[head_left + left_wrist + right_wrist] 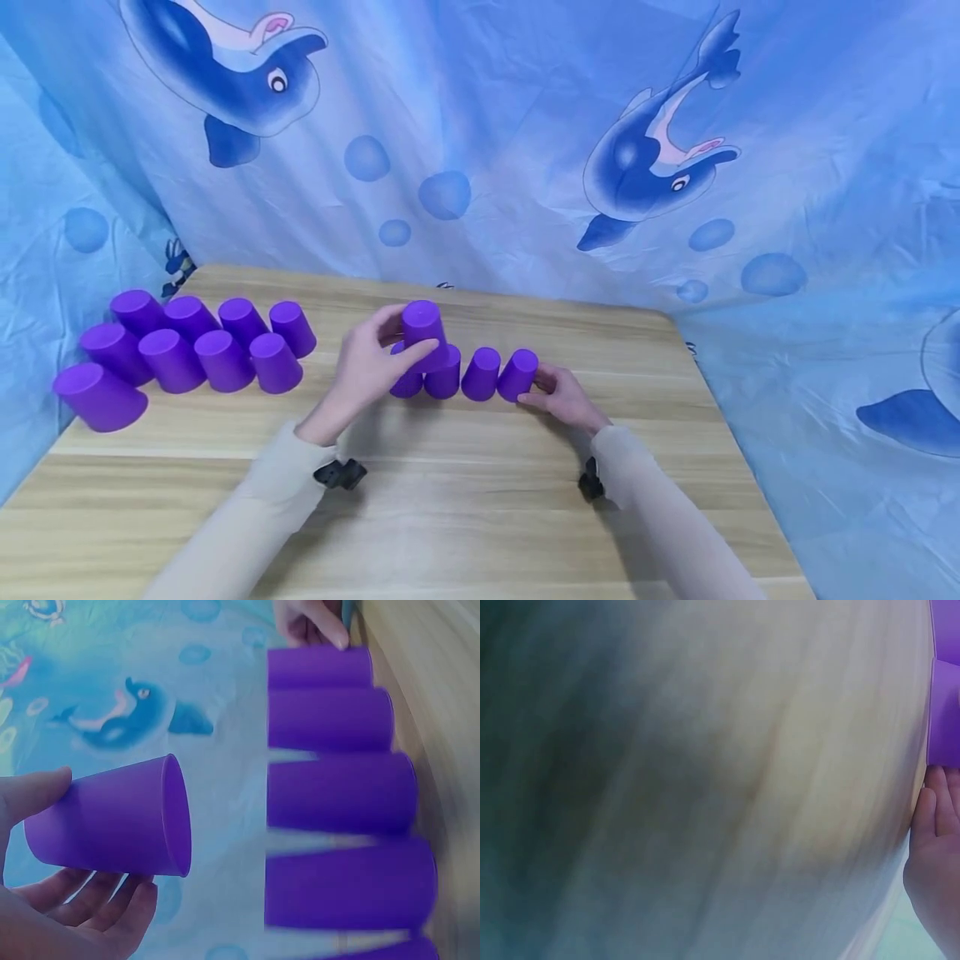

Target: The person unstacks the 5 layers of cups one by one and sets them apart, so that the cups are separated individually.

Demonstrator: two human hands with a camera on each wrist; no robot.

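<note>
My left hand [363, 358] grips an upside-down purple cup [423, 329], thumb on one side and fingers on the other, and holds it raised over a row of similar cups. In the left wrist view this cup [112, 817] is apart from the row, its open rim facing the table side. The row's cups [480, 375] stand mouth down, side by side; the held cup and left hand partly hide those at its left end. At the other end, my right hand [566, 400] touches the side of the outermost cup [517, 375] with extended fingers.
To the left, several more purple cups [171, 362] stand mouth down in close rows on the wooden table [465, 517]. A blue curtain [510, 167] printed with dolphins hangs behind the table and along its sides.
</note>
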